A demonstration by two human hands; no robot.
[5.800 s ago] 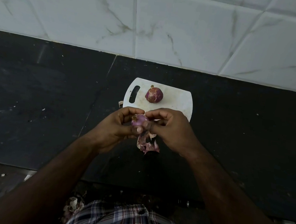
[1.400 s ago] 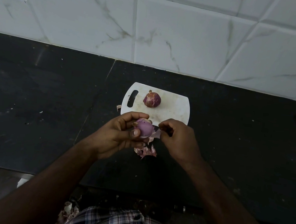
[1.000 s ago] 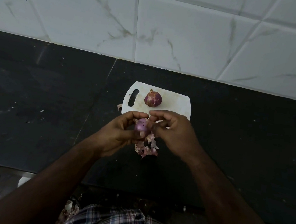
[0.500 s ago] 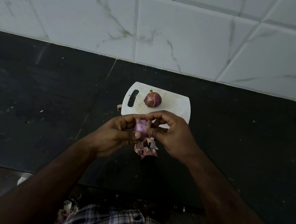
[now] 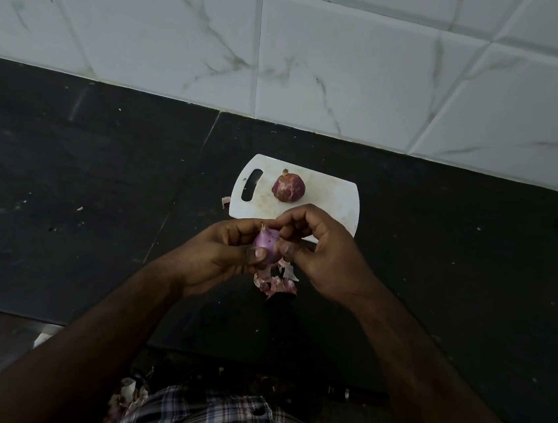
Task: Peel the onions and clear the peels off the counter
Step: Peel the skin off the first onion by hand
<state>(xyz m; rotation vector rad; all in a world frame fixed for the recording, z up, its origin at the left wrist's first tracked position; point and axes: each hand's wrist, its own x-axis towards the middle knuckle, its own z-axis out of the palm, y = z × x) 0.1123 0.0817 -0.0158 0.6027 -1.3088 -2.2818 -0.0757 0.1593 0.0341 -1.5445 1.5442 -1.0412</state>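
My left hand (image 5: 221, 253) grips a small, pale purple, partly peeled onion (image 5: 266, 244) above the black counter. My right hand (image 5: 321, 250) meets it from the right, thumb and fingertips pinching at the onion's skin. A heap of pink peels (image 5: 275, 281) lies on the counter right under both hands. A second, darker red onion (image 5: 288, 187) with its skin on sits on the white cutting board (image 5: 334, 200) just beyond my hands.
The black counter (image 5: 83, 190) runs to a white marble-look tiled wall (image 5: 321, 60) behind. One small peel scrap (image 5: 225, 201) lies at the board's left edge. More peel bits (image 5: 129, 393) lie on the floor below the counter's front edge.
Since 1.4 s ago my right hand has come back from the right onto the onion and now pinches its skin. The left hand keeps its hold. The peel heap looks unchanged.
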